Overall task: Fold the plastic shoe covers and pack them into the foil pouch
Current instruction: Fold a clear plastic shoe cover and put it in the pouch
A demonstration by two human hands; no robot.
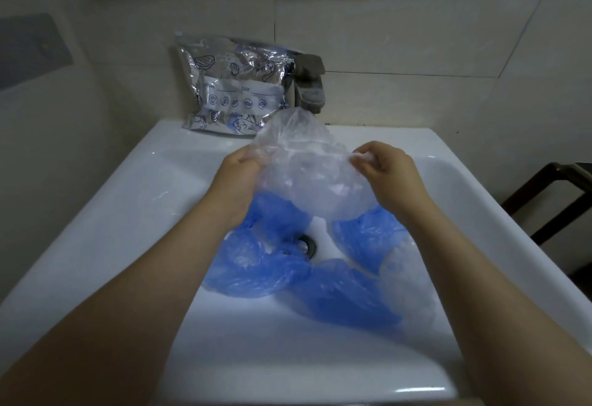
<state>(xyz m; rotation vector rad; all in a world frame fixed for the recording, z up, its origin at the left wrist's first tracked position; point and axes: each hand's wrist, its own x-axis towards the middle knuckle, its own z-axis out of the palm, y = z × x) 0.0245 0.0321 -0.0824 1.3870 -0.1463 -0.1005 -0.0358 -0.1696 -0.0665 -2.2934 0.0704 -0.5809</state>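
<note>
Clear shoe cover (307, 168) held up over the basin, stretched between both hands, crumpled and puffed, its top bulging toward the tap. Left hand (238, 170) gripping the cover's left edge, fingers curled under the film and mostly hidden by it. Right hand (386, 170) pinching the right edge, thumb and fingertips bunched on a small gather of plastic. Below, loose in the bowl of the white sink (128, 213): blue shoe covers (256, 264), one heap left of the drain, another (368, 239) right of it, a third (346, 293) nearer the front. Beside that last one, toward the right, a pale translucent piece (407, 277), perhaps another clear cover, though too blurred to say. Drain (306, 245) partly visible between the blue heaps, dark ring with a shiny centre. Foil pouch (234, 85) standing on the sink's back ledge, leaning against the tiled wall, mouth upward, printed with food drawings and a label strip reading "Date:"; blue plastic showing at its top and through its lower front. Just right of the pouch, touching or nearly so, a dull metal tap (309, 85). Behind, pale wall tiles (400, 37). At far right, beyond the sink's edge, a dark wooden frame (551, 194), possibly a chair or stand.
</note>
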